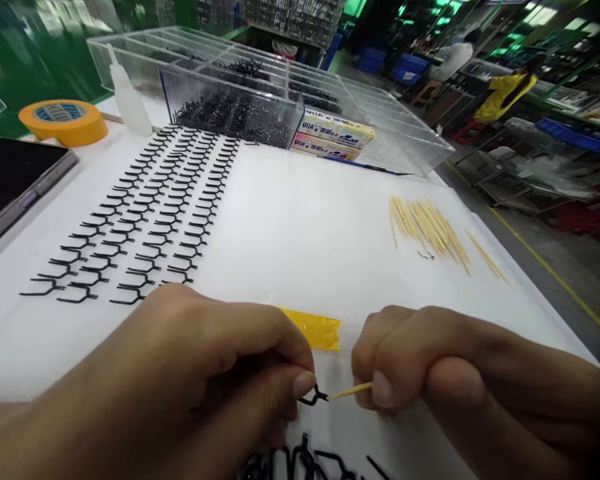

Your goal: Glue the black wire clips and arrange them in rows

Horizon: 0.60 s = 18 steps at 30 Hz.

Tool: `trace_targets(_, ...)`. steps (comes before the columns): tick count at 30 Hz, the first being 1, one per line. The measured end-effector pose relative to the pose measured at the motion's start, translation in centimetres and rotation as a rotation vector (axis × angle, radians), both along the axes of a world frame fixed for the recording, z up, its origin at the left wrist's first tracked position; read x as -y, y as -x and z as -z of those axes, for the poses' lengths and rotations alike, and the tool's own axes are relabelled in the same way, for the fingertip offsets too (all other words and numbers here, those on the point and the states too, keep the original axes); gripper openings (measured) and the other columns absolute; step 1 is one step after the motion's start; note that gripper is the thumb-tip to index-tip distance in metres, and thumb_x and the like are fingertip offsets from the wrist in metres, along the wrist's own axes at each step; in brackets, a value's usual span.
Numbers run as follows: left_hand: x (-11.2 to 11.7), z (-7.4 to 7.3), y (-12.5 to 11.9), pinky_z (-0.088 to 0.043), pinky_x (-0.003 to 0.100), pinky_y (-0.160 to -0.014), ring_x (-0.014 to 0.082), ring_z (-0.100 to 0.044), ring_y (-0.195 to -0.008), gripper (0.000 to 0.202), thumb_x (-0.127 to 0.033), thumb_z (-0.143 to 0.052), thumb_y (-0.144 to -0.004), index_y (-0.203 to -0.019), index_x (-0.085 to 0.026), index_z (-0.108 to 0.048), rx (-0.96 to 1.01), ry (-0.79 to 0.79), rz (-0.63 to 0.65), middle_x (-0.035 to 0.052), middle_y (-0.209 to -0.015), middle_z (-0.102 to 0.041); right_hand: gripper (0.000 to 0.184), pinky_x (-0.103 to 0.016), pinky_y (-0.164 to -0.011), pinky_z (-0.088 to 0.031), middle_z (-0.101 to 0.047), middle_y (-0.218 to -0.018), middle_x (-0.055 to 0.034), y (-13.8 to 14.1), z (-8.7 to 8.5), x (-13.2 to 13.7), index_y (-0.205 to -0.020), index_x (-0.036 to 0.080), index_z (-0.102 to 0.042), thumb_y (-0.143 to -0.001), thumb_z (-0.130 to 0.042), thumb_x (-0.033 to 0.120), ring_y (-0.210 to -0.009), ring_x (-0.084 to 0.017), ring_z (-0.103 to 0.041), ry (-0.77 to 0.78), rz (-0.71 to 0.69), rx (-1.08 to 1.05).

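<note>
My left hand (210, 373) pinches a small black plastic clip (314, 397) between thumb and fingers, low in the head view. My right hand (430, 367) is closed on a wooden toothpick (351, 391), and the toothpick's tip touches the clip. A strip of yellow tape (316, 329) is stuck to the white table (300, 220) just behind both hands. More loose black clips (310, 463) lie at the bottom edge under my hands.
Rows of black clips (145, 220) are laid out at the left. A pile of toothpicks (430, 230) lies at the right. Clear compartment bins (250, 87) with clips, a small white bottle (127, 93), a yellow tape roll (64, 120) and a dark tablet (10, 177) stand behind.
</note>
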<state>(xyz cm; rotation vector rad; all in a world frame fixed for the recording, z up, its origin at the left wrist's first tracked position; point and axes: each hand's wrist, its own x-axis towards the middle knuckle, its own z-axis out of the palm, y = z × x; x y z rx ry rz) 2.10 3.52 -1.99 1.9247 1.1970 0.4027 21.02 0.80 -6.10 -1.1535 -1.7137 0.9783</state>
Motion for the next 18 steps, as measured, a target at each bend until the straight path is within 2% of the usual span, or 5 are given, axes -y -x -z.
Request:
trace_targets(6,-0.3,0.1,0.2,-0.040,0.011,-0.046,0.0051,-0.054,-0.045,0.015,-0.012,-0.053,-0.078,-0.068,-0.017,-0.063,0.005,0.088,0.001,-0.0053,-0.050,-0.058,0.025,-0.020,-0.050,-0.048,-0.057,-0.061,0.0029,0.0,-0.4,-0.1,-0.077,0.023,-0.060,-0.092,-0.048,0.040,-0.053,-0.013,-0.056,-0.053,-0.018,0.016)
trace_targets(11,-1.1,2.1,1.3,-0.042,0.006,-0.046,0.0029,-0.057,-0.047,0.016,-0.016,-0.052,-0.082,-0.070,-0.023,-0.060,0.210,0.204,0.089,-0.0092,-0.053,-0.061,0.029,-0.018,-0.052,-0.042,-0.055,-0.063,0.0035,-0.1,-1.5,-0.4,-0.071,0.023,-0.058,-0.095,-0.043,0.026,-0.057,-0.011,-0.053,-0.002,0.078,0.123)
trace_targets(15,-0.8,3.1,1.5,-0.046,0.008,-0.047,0.0057,-0.060,-0.048,0.013,-0.019,-0.051,-0.081,-0.072,-0.021,-0.061,0.349,0.203,0.105,-0.0055,-0.056,-0.064,0.025,-0.019,-0.051,-0.039,-0.053,-0.062,0.0034,0.2,-1.5,-0.7,-0.071,0.020,-0.057,-0.090,-0.042,0.015,-0.055,-0.010,-0.050,0.013,0.062,0.175)
trace_targets(18,-0.7,2.4,1.5,-0.049,0.010,-0.049,0.0077,-0.062,-0.051,0.012,-0.017,-0.053,-0.080,-0.073,-0.019,-0.061,0.343,0.114,0.082,-0.0032,-0.057,-0.066,0.026,-0.021,-0.052,-0.037,-0.052,-0.062,0.0028,0.4,-1.3,-0.9,-0.071,0.020,-0.055,-0.091,-0.040,0.018,-0.057,-0.011,-0.049,0.035,0.052,0.148)
